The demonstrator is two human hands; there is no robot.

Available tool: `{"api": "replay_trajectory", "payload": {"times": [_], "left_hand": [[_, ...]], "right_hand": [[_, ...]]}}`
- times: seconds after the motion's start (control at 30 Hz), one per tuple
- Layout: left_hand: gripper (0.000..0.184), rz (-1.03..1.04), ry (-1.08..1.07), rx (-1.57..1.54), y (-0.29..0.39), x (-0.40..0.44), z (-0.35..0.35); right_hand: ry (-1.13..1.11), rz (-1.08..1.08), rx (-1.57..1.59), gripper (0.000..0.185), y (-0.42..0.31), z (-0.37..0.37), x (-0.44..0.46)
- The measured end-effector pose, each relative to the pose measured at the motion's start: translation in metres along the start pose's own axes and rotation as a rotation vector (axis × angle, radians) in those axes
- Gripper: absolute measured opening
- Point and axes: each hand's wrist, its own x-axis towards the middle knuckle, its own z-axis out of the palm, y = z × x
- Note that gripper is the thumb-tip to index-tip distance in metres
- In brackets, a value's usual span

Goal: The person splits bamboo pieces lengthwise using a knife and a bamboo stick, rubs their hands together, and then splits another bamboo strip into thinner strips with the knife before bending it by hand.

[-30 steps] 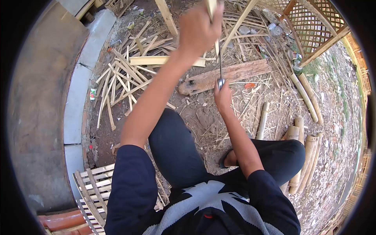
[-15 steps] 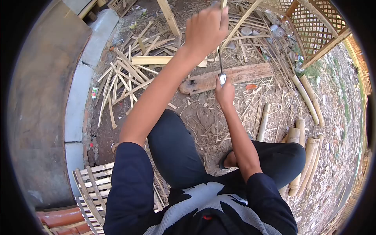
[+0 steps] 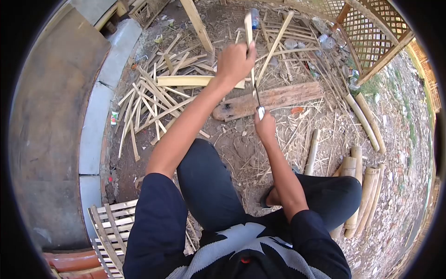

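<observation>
My left hand (image 3: pixel 236 63) is closed around a pale bamboo strip (image 3: pixel 249 29), which stands up past my fingers. My right hand (image 3: pixel 265 126) grips a knife (image 3: pixel 261 112) by its handle, its thin dark blade pointing away from me against the lower part of the strip. A second pale length (image 3: pixel 276 45) slants up to the right from near the blade; whether it is joined to the held strip cannot be made out. Beneath the knife, a worn wooden plank (image 3: pixel 292 95) lies on the ground.
Split bamboo strips (image 3: pixel 148 100) are heaped at the left. A wooden post (image 3: pixel 197 25) rises behind them. Cut bamboo poles (image 3: pixel 369 186) lie by my right knee, and a slatted bamboo piece (image 3: pixel 114 221) is at lower left. A lattice panel (image 3: pixel 367 32) stands at upper right.
My left hand has come down and nearer to me with the bamboo strip. My right hand and the knife have shifted slightly toward me. The slanting length has moved left and down too.
</observation>
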Motion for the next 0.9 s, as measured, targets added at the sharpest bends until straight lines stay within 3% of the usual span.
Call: {"api": "replay_trajectory", "payload": {"times": [0.07, 0.17, 0.27, 0.33, 0.43, 0.6, 0.63, 0.73, 0.83, 0.9], "left_hand": [[0.052, 0.014, 0.023, -0.035, 0.028, 0.005, -0.028], [0.052, 0.151, 0.255, -0.123, 0.048, 0.009, -0.049], [0.052, -0.066, -0.097, -0.005, 0.011, -0.015, -0.003], [0.052, -0.011, -0.159, 0.127, -0.046, -0.029, 0.033], [0.052, -0.177, -0.088, -0.013, -0.034, -0.014, 0.026], [0.044, -0.005, -0.064, 0.061, -0.003, -0.005, -0.002], [0.041, 0.045, 0.068, -0.022, 0.008, -0.005, -0.009], [0.04, 0.108, 0.173, -0.088, 0.038, 0.003, -0.039], [0.039, 0.067, 0.162, -0.09, 0.046, 0.006, -0.051], [0.038, 0.025, -0.133, 0.155, -0.004, -0.004, 0.009]], "right_hand": [[0.049, -0.023, 0.055, 0.045, -0.028, -0.023, 0.001], [0.063, 0.014, 0.063, 0.045, -0.058, -0.047, 0.01], [0.101, 0.041, 0.101, 0.045, 0.012, 0.024, -0.011], [-0.04, 0.056, -0.014, 0.047, 0.055, 0.048, -0.018], [-0.083, 0.05, -0.064, 0.049, 0.031, 0.024, 0.0], [-0.004, 0.014, -0.035, 0.048, 0.007, -0.005, -0.003], [0.009, 0.015, -0.009, 0.048, -0.008, -0.015, -0.001], [0.07, -0.007, 0.027, 0.047, -0.041, -0.041, 0.004], [0.088, -0.009, 0.071, 0.049, -0.02, -0.011, 0.001], [0.023, 0.022, 0.026, 0.05, 0.026, 0.018, -0.019]]}}
